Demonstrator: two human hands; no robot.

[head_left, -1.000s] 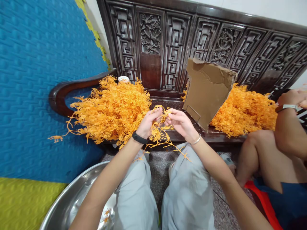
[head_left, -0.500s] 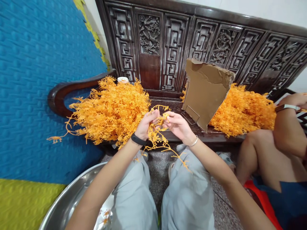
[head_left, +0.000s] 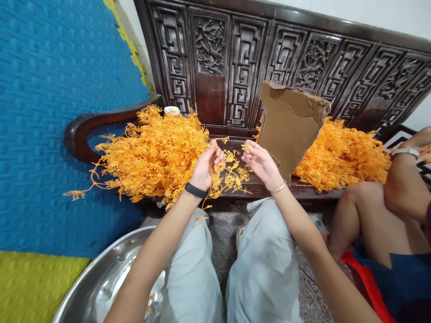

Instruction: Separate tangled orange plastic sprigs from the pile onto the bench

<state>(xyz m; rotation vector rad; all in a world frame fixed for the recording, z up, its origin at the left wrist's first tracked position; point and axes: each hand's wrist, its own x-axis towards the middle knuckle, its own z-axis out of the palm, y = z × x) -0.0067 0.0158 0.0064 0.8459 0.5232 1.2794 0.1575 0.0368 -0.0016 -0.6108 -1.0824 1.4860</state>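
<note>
My left hand is closed around an orange, branching plastic strand, thin and spindly like a moulding sprue, which hangs from it over the bench edge. To its right, apart from it, my right hand pinches a small yellow-orange plastic piece between thumb and fingertips. The exact shape of that piece is too small to tell. Beside my left hand a large heap of the same orange plastic strands covers the left end of the dark wooden bench.
An upright cardboard sheet stands on the bench before a second orange heap. A white round object sits behind the left heap. A metal basin is at lower left. Another person's bent arm and leg are at right.
My hands have moved apart, the right one up and to the right with the small piece. The strand now hangs from my left hand alone.
</note>
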